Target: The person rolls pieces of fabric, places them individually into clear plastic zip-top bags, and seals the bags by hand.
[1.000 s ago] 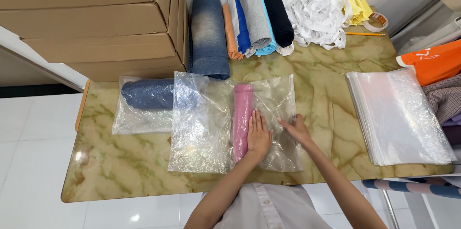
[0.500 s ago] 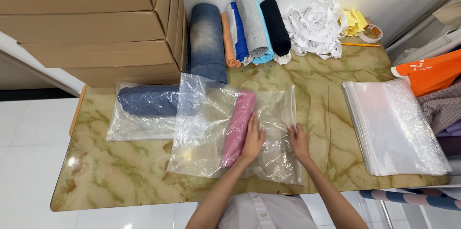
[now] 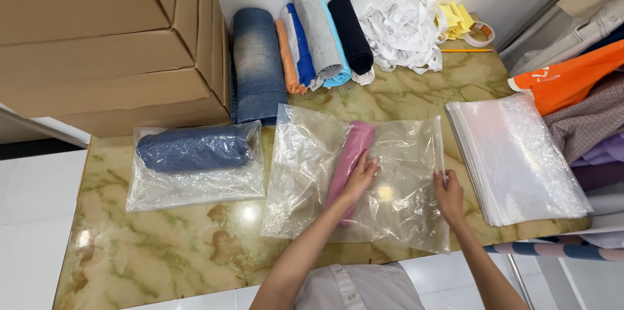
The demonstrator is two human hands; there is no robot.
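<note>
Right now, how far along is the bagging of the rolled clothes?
Done: one dark blue roll lies in its own clear bag. In hand: the pink roll sits inside the clear bag, left hand pressing on it, right hand at the bag's edge. Left: several rolled garments unbagged at the back; a stack of empty bags beside.

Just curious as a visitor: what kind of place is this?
Probably a small clothes-packing workspace: rolled garments line the wall, a stack of clear bags waits beside flat cardboard boxes, and one pink roll lies bagged.
</note>
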